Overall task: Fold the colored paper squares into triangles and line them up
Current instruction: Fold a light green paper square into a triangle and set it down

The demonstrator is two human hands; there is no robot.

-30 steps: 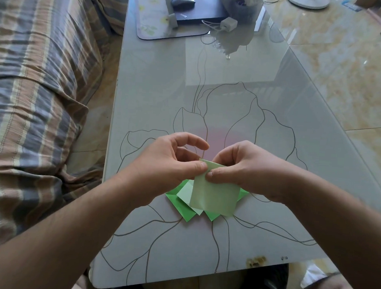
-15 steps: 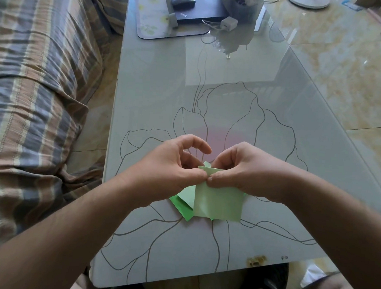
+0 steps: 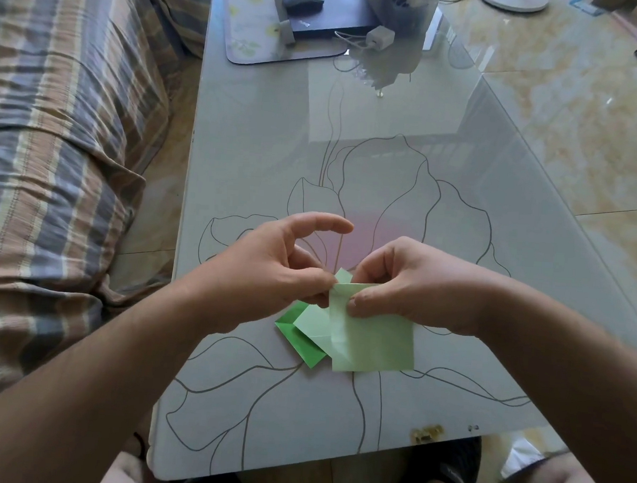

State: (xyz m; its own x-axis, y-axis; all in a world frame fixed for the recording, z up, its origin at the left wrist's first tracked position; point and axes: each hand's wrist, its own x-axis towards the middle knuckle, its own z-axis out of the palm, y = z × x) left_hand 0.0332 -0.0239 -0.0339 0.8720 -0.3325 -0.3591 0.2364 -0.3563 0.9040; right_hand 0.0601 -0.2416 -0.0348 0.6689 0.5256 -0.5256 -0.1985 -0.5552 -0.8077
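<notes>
Pale green square is pinched at its top edge by left hand and right hand. Risk: corners misaligned, crease skewed, if either pinch slips.

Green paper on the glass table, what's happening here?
A person is folding a pale green paper square above the glass table. The right hand pinches its top edge, and the left hand pinches the same edge beside it. Under it lie a pale piece and a darker green piece, overlapping rather than lined up. No triangle is finished in this sheet yet.
</notes>
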